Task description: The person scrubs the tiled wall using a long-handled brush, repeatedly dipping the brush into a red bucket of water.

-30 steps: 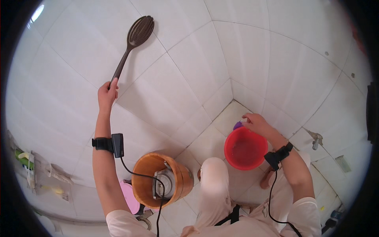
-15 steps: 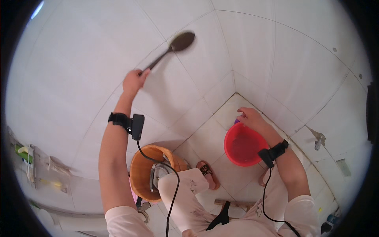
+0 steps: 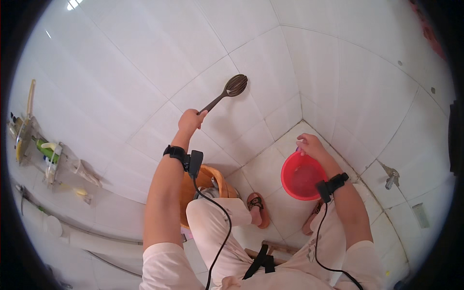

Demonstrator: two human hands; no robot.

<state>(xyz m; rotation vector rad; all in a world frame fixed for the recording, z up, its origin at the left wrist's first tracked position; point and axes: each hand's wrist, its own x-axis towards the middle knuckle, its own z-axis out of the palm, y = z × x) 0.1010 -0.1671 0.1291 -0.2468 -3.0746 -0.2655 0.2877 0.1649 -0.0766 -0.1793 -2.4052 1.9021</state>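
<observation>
My left hand point(image 3: 192, 120) is closed round the handle of a dark, long-handled tool with an oval slotted head point(image 3: 236, 85). I hold it out in front of the white tiled wall, its head pointing up and to the right. On the right, my right hand point(image 3: 311, 145) is at the far rim of a round red bucket point(image 3: 304, 176), its fingers curled on a small purple part there, seemingly the handle grip. The bucket's inside looks smooth and pinkish; whether it contains water I cannot tell.
A wooden tub point(image 3: 220, 181) stands left of my knee, partly hidden by my arm. My sandalled feet rest on the tiled floor point(image 3: 263, 169), with a wooden stool point(image 3: 280, 247) below me. A tap point(image 3: 391, 179) juts from the right wall; a rack point(image 3: 53, 162) hangs on the left.
My left hand and the slotted tool have come lower and to the right in view. The red bucket sits slightly further right in view; my right hand stays at its rim. The view itself has shifted.
</observation>
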